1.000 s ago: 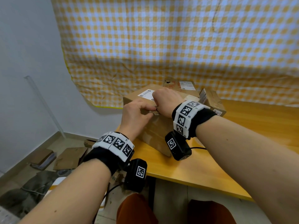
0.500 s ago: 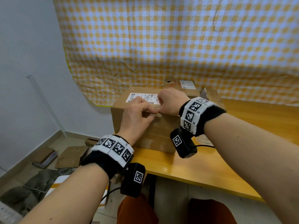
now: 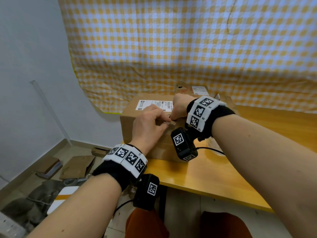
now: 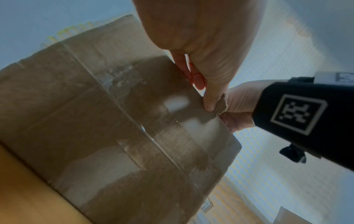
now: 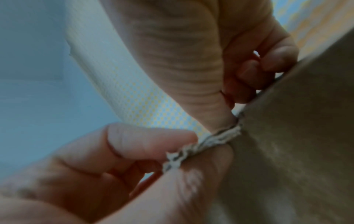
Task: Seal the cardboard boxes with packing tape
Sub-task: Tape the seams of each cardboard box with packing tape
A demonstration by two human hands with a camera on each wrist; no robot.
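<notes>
A brown cardboard box (image 3: 135, 133) with a white label (image 3: 154, 104) on top stands at the near left corner of the yellow table (image 3: 214, 177). Clear tape runs over its seam (image 4: 134, 115). Both hands meet at the box's near top edge. My left hand (image 3: 166, 121) pinches a torn, crumpled strip (image 3: 172, 123) between thumb and forefinger. In the right wrist view that strip (image 5: 203, 144) runs from the box edge (image 5: 296, 136). My right hand (image 3: 175, 117) has curled fingers on the box top, its thumb tip pinching the strip's root at the edge.
Two more boxes stand behind: one with a label (image 3: 199, 89), one at the right (image 3: 230, 103). A yellow checked cloth (image 3: 188, 48) hangs behind. Something translucent (image 3: 214, 146) lies by the right wrist. Cardboard scraps (image 3: 77, 166) lie on the floor at left.
The box has been turned and shifted left, so a long side now faces me and more of its label shows. Both hands have stayed together at its near top edge.
</notes>
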